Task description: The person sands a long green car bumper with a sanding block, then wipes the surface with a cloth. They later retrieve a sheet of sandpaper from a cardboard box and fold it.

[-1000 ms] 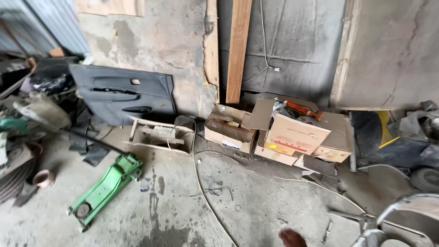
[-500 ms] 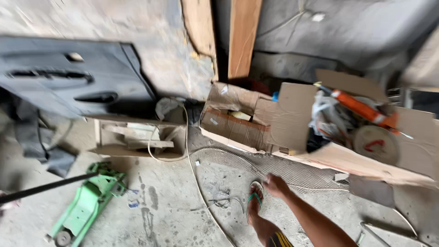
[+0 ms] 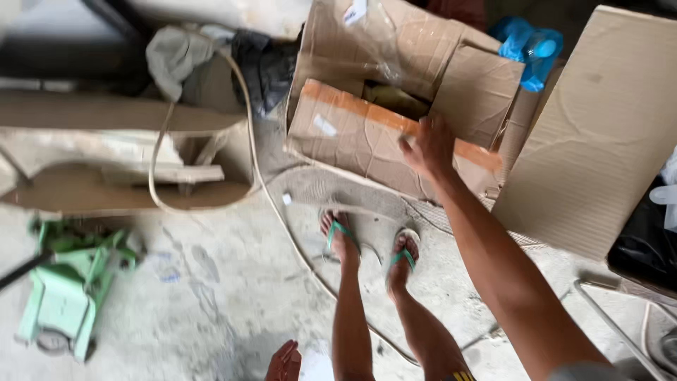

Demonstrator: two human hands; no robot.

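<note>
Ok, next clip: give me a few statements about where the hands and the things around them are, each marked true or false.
1. The right hand rests on the flap of a cardboard box. True.
2. The left hand grips the green floor jack. False: it hangs low by the legs, apart from the jack and empty as far as shows.
3. The person wears green-strapped sandals. True.
4. The box flap carries a strip of orange tape. True.
5. A pale hose lies coiled inside the box. False: it runs across the concrete floor past the feet.
</note>
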